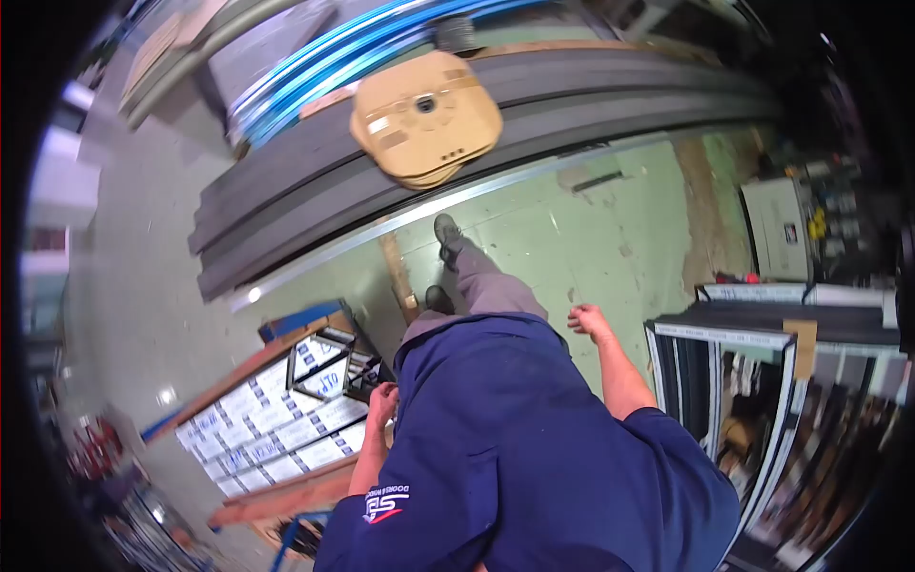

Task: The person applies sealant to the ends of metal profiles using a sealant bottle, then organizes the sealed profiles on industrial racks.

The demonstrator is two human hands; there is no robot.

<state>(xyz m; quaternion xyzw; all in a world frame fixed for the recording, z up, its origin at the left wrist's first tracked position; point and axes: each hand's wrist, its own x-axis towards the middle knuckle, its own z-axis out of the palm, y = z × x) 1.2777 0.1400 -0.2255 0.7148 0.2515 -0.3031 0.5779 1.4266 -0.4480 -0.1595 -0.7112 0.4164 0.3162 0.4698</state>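
Note:
My left hand (383, 404) hangs low beside my body, close to the hem of my dark blue shirt (534, 419). Its fingers are loosely bent and I see nothing in them. Nearest to it are the white-wrapped, dark-ended profiles (329, 377) stacked on the left. My right hand (587, 321) is held out over the green floor (610, 238), away from any object. The fingers there are loosely curled and a little apart, with nothing visible between them.
Ahead, long dark grey profiles (315, 210) lie across my way, with brown cardboard reels (429, 114) on top. Blue-wrapped lengths (315, 71) lie beyond. A wooden strip (396, 262) is by my feet. At right stand a rack (791, 381) of profiles and a pale box (777, 224).

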